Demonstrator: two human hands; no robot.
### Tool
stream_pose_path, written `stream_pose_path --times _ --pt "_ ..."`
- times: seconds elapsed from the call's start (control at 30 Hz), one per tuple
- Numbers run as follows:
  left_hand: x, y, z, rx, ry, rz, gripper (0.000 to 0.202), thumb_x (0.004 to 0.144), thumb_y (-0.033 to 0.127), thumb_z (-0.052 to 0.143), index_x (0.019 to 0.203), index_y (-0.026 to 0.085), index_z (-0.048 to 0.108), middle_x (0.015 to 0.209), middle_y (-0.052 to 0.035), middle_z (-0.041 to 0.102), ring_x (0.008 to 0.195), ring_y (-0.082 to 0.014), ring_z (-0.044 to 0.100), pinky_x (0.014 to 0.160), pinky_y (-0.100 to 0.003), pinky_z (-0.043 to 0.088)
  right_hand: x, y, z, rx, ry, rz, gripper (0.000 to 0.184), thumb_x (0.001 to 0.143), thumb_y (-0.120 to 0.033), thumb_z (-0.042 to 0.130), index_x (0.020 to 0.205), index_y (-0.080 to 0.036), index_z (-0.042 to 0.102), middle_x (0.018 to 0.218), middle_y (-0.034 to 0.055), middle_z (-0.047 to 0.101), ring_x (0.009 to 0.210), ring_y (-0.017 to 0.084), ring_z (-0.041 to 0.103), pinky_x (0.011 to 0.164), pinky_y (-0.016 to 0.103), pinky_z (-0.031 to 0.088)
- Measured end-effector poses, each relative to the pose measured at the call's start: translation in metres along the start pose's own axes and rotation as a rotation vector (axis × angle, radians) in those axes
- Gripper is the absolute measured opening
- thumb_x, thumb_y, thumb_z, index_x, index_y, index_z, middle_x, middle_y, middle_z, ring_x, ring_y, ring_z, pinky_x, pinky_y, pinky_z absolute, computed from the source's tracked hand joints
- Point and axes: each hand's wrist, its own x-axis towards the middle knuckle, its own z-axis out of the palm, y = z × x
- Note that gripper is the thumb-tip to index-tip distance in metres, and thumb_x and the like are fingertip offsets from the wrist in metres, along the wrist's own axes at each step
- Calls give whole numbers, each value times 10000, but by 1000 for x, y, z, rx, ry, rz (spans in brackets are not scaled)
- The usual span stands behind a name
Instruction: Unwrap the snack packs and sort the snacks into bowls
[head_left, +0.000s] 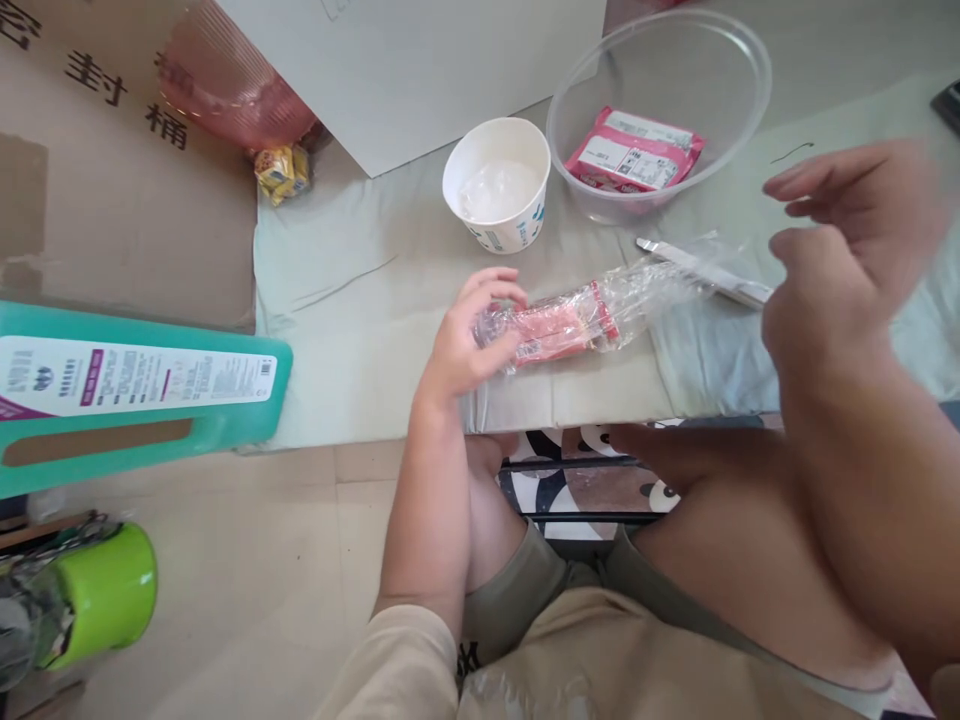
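Observation:
My left hand (480, 335) lies on the table, its thumb and fingers closed round the left end of a pink-and-red packet (559, 325) in a crinkled clear plastic wrapper. The wrapper's loose end stretches right, over part of a slim silver-and-white utility knife (724, 275). In the air to the right is my right hand (847, 240), partly smeared by motion. Its thumb and fingers are apart, with nothing visible between them. Behind the packet stands a white paper cup (499, 228) with crumpled clear plastic inside.
A clear round tub (727, 165) behind the cup holds a pink packet (637, 150). On the left are a green jug (255, 415), a yellow-wrapped item (283, 172) and a cardboard box (127, 230). A white box (427, 70) stands at the back; a green bin (124, 590) is on the floor.

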Motion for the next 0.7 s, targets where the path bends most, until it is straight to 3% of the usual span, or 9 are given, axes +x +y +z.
stream_pose_path --times 0.07,0.13,0.2,0.27,0.33,0.43,0.53,0.63,0.7 --pt "-2 -4 -6 131 -89 36 313 674 134 640 964 243 682 1372 -77 640 1327 -271 586 1111 -408 485 -3 0 -1 65 -244 -215 332 740 -170 550 1038 -240 678 1124 118 730 1121 303 689 968 477 521" --pt "-1 -13 -11 221 -19 0 342 658 50 569 927 230 681 1321 -73 650 1208 -232 641 1019 -373 530 -5 0 2 25 -487 -311 387 780 -210 582 1157 -244 663 1217 134 720 1160 297 684 978 462 536" --pt "2 -22 -16 274 121 -77 341 669 12 519 884 227 673 1156 -57 679 984 -184 669 834 -318 554 -7 0 6 -52 -549 -321 370 778 -191 590 1134 -230 684 1167 134 742 1085 272 711 919 425 557" --pt "4 -27 -18 281 275 -124 300 699 5 489 823 226 651 973 -34 667 819 -158 631 716 -290 527 -8 -1 10 -69 -493 -285 234 786 -171 587 977 -224 711 1046 108 769 973 237 736 862 386 565" --pt "1 -25 -19 273 347 -81 254 740 25 494 793 228 637 937 -33 661 853 -166 635 749 -299 534 -11 -4 13 -39 -435 -237 91 811 -186 611 829 -223 692 950 80 779 900 210 750 823 352 566" --pt "-11 -12 -17 308 176 72 207 756 131 662 927 243 694 1234 -71 664 1184 -237 621 1004 -387 535 -13 -9 17 -47 -315 -155 99 832 -223 633 741 -222 670 868 61 784 848 204 754 789 342 558" --pt "-22 -5 -15 387 -38 72 332 726 242 802 1049 252 727 1426 -95 595 1375 -294 529 1165 -466 453 -14 -13 19 -160 -187 -33 119 841 -263 614 756 -218 685 790 56 765 746 206 717 715 357 536" --pt "-22 -9 -17 349 49 7 80 845 266 704 911 229 731 1291 -89 678 1258 -247 623 1113 -438 495 -13 -16 22 -210 -136 43 132 839 -298 597 755 -220 662 744 46 732 691 198 672 686 363 522" --pt "-16 -14 -18 244 184 0 107 889 298 659 828 222 701 1092 -63 735 1078 -205 687 1007 -384 545 -13 -18 24 -198 -124 64 145 853 -310 580 755 -226 643 731 34 719 694 192 665 700 364 518"
